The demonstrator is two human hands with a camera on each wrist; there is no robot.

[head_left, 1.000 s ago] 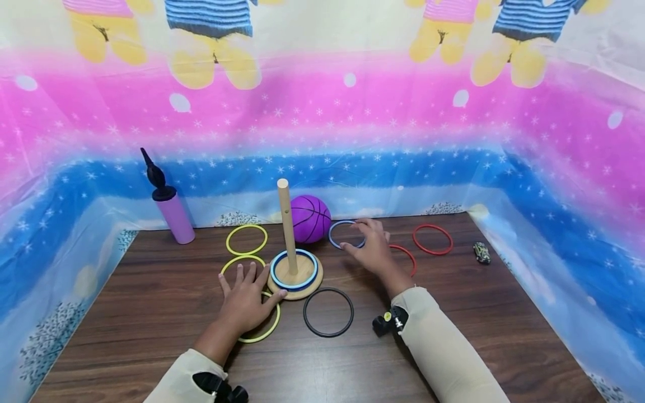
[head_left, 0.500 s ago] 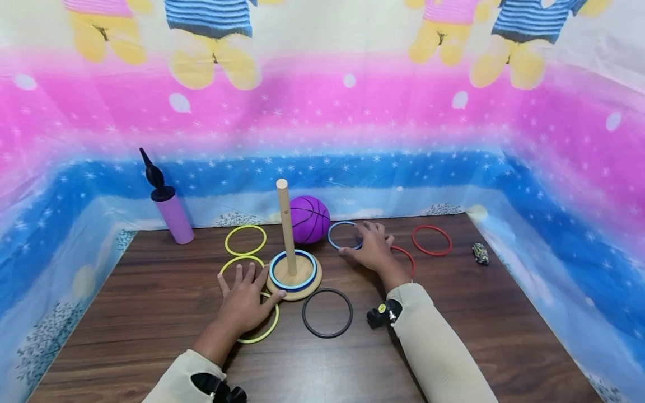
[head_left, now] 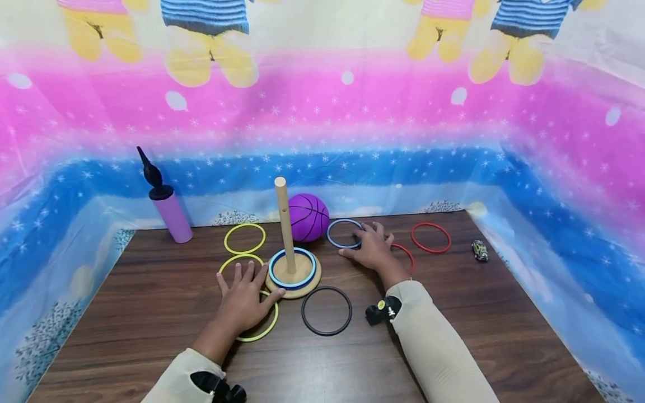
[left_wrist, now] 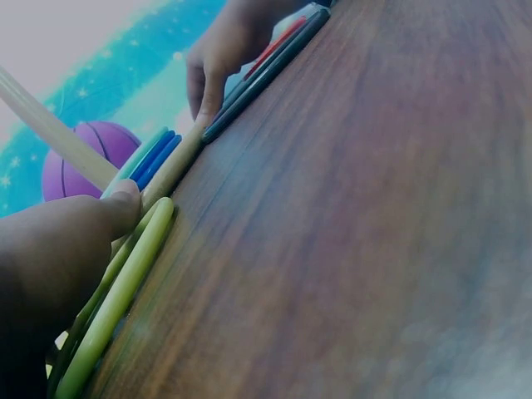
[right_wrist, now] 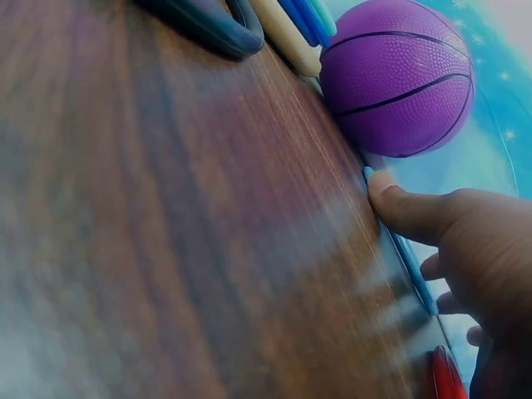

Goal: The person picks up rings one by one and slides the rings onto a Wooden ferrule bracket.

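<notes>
The right hand (head_left: 374, 249) lies spread, fingertips on the blue ring (head_left: 344, 233) flat near the bench's far edge, beside the ball (head_left: 308, 217); the left hand (head_left: 244, 302) rests flat, farther off.

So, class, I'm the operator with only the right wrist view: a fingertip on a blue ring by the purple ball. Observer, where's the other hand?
Observer: The left hand lies flat on a yellow ring, beside the wooden base.
Operator: Anything on that base's peg?
Observer: A stacked blue ring sits round the peg, down on the base.
Operator: What lies beyond the right hand?
Observer: A small toy car near the table's right edge, past a red ring and apart from it.
</notes>
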